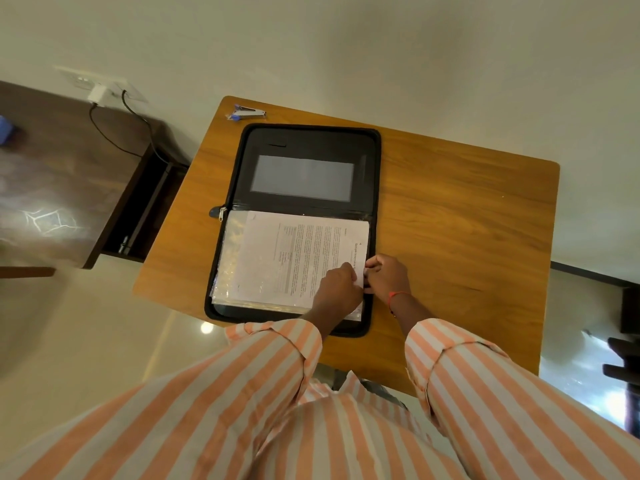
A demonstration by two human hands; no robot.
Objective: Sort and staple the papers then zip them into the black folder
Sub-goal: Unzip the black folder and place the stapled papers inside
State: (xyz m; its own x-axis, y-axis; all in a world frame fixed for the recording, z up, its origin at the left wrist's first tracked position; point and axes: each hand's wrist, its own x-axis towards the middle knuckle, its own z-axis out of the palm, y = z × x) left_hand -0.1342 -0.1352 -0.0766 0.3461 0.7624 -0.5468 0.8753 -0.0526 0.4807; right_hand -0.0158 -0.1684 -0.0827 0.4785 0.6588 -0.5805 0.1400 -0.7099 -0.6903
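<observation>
The black folder (pixel 308 140) lies open on the wooden table (pixel 450 209), its zipper pull (pixel 221 213) at the left of the spine. A stack of printed papers (pixel 294 258) lies in clear sleeves on the folder's near half. My left hand (pixel 337 289) rests on the papers' near right corner and pinches their edge. My right hand (pixel 386 275) pinches the same right edge from the other side, fingers curled. A blue and silver stapler (pixel 246 112) sits at the table's far left corner, beyond the folder.
A dark wooden unit (pixel 69 174) with an open slot stands left of the table, a wall socket (pixel 104 88) and black cable behind it. Bare tabletop lies right of the folder. Dark furniture (pixel 627 358) is at the right edge.
</observation>
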